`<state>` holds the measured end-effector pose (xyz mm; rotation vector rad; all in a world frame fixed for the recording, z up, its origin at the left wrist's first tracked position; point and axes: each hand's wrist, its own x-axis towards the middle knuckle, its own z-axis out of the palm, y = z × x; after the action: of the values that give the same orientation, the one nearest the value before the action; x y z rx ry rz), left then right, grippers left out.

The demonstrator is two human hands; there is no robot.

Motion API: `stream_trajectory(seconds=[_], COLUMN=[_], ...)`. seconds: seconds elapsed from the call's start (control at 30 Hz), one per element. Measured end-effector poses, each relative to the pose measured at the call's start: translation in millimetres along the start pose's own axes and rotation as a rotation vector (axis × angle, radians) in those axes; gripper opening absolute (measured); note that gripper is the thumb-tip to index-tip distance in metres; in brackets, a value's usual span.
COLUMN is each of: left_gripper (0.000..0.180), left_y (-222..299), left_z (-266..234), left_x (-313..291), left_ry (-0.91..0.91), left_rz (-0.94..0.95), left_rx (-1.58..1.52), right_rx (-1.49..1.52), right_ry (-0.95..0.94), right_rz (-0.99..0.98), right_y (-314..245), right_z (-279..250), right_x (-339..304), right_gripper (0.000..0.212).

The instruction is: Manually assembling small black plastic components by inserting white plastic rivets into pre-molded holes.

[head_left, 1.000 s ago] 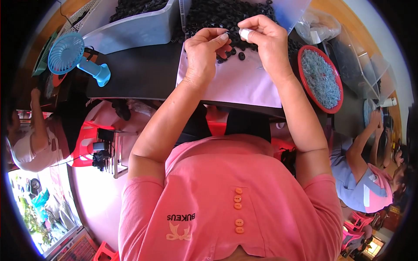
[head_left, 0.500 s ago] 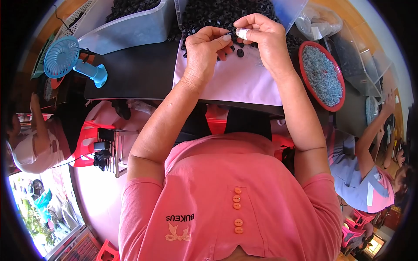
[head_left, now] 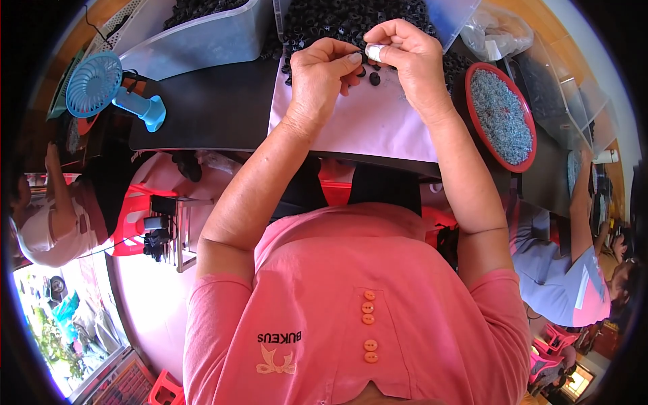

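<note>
Black desk [head_left: 202, 108] carries a lilac cloth [head_left: 371, 138], and the pile [head_left: 351, 23] of black pieces covers its far part. At right stands a red bowl [head_left: 469, 94] of pale-blue bits, close to the right forearm [head_left: 467, 169]; a sideways bump could perhaps spill it. At the pile's near edge, the left hand [head_left: 316, 74] has thumb and finger pinched together; what they pinch is too small to tell. The right hand [head_left: 415, 64] faces it closely; whether its fingers meet, I cannot tell. Its white wrap [head_left: 375, 52] may dull the touch, so something small could slip. One loose piece [head_left: 374, 79] lies between the hands, easily knocked by a careless finger.
</note>
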<state>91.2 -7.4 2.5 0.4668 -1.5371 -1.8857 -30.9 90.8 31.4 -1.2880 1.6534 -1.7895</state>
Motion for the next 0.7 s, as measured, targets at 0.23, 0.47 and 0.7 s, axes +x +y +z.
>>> stream_trajectory(seconds=[0.23,0.47,0.7], left_gripper=[0.008,0.008,0.006], left_y=[-2,0,-3], left_z=[0,0,0], left_x=[1,-1,2], left_ry=[0.023,0.021,0.026], left_rz=[0.010,-0.001,-0.044], left_rx=[-0.034,-0.038,-0.014], right_rx=[0.106,0.180,-0.191], right_ry=[0.064,0.043,0.027], right_rz=[0.068,0.128,-0.112], right_y=[5,10,14], right_z=[-1,-1,3], right_x=[-1,0,-2], right_gripper=[0.016,0.015,0.017])
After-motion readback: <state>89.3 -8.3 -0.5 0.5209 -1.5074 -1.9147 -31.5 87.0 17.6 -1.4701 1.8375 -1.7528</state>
